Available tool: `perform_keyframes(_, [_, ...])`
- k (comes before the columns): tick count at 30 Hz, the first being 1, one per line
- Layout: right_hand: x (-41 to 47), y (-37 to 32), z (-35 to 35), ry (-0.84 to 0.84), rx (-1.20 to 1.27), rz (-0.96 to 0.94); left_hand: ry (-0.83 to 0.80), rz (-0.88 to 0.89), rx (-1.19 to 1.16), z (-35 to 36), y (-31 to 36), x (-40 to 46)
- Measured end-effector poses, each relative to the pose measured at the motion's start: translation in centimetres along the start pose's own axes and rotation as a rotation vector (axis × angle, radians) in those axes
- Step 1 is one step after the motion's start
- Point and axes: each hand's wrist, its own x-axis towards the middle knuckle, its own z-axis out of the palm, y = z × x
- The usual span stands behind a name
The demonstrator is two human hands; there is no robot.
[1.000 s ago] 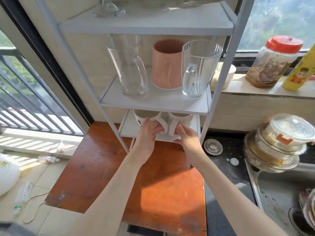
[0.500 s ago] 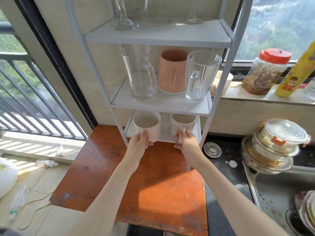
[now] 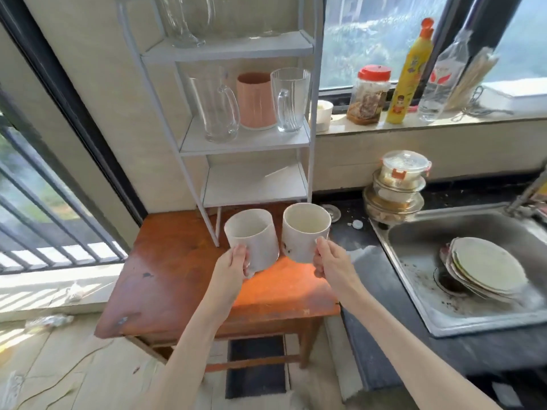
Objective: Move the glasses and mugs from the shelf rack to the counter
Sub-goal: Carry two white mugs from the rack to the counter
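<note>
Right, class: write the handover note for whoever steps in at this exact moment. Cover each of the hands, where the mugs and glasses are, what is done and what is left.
Left hand: grips a white mug, held in the air above the wooden table.
Right hand: grips the second white mug, also in the air.
Rack: the bottom shelf shows nothing on it. The middle shelf holds a glass pitcher, a pink mug and a ribbed glass mug. Glassware on the top shelf is cut off by the frame.
Done: both white mugs are off the rack.
Left: set them on the dark counter, then move the middle and top shelf items.
</note>
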Motion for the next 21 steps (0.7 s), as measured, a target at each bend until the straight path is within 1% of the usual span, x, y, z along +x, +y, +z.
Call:
perform_keyframes(4, [-6.2, 1.8, -4.3, 0.152, -0.026, 0.012, -0.120, 0.010, 0.019, 2.4, 0.6, -4.3])
perform_keyframes(9, [-13.3, 3.9, -11.9, 0.336, 0.045, 0.048, -0.330, 0.055, -0.054, 8.7, 2.2, -9.4])
perform_keyframes(15, [-22.4, 6.8, -22.5, 0.563, 0.199, 0.080, -0.583, 0.127, 0.042, 19.1, 2.0, -14.9])
perform_keyframes(18, [-27.9, 8.0, -28.6, 0.703, 0.211, 0.079, -0.683, 0.142, 0.041, 25.5, 2.3, -19.3])
perform_keyframes(21, [-33.9, 9.7, -34.8, 0.827, 0.224, 0.122, -0.832, 0.132, 0.067, 32.1, 2.4, -24.7])
